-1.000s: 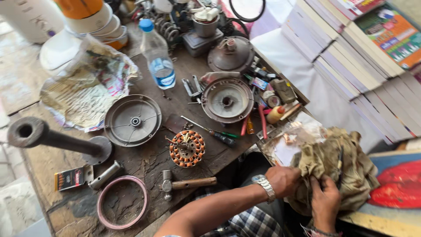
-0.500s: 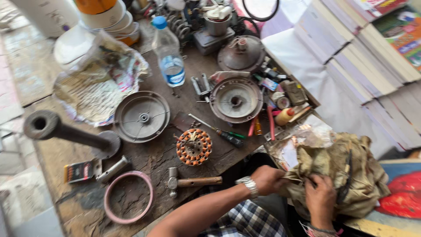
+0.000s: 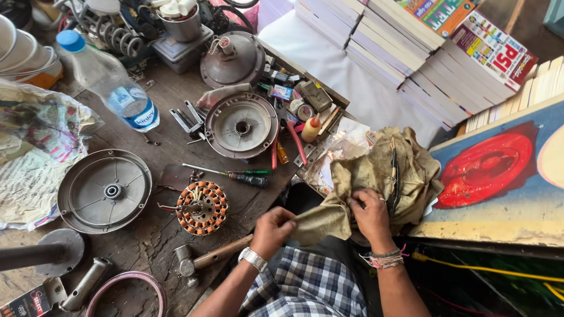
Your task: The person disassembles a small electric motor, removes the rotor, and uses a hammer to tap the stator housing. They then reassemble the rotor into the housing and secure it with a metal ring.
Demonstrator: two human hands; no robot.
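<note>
Nearest you, your left hand [image 3: 271, 230] is pinched shut on one corner of the grimy cloth [image 3: 382, 176], and your right hand [image 3: 370, 212] is closed on a bunched fold of it just beside. The cloth hangs off the bench edge, right of the copper-wound stator [image 3: 200, 206]. You appear to be working the rag between both hands, wiping your fingers or finding a clean patch; a fresh fold would need one hand to let go and regrip. Just nearer than the stator lies a hammer [image 3: 208, 257]; just beyond it, a screwdriver [image 3: 235, 174]. Left of the stator sits a round motor cover [image 3: 104, 191], and farther back, an open housing [image 3: 242, 125] and a water bottle [image 3: 108, 82].
</note>
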